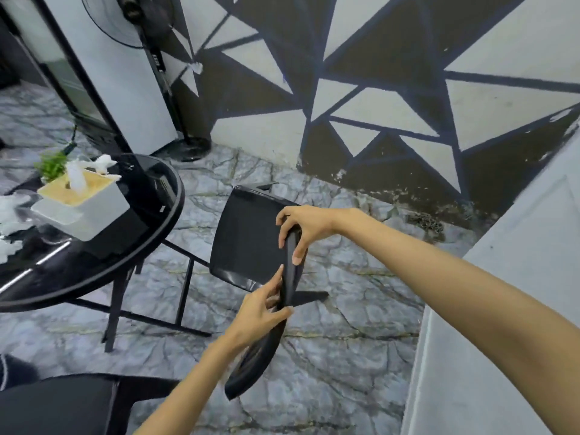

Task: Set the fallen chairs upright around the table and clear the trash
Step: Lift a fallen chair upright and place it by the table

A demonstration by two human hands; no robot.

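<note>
Black chair point(251, 240) stands beside the round glass surface point(150, 221), seat facing up, near the patterned wall. Both hands grip the top edge of the chair's backrest point(276, 324): right hand point(301, 229) curled closed over the far end, left hand point(260, 312) closed around the middle. White tissue box point(78, 202) sits on the surface, crumpled tissues point(12, 215) just beside it at the left edge. Second black chair seat point(62, 403) at bottom left. Floor is marbled tile.
</note>
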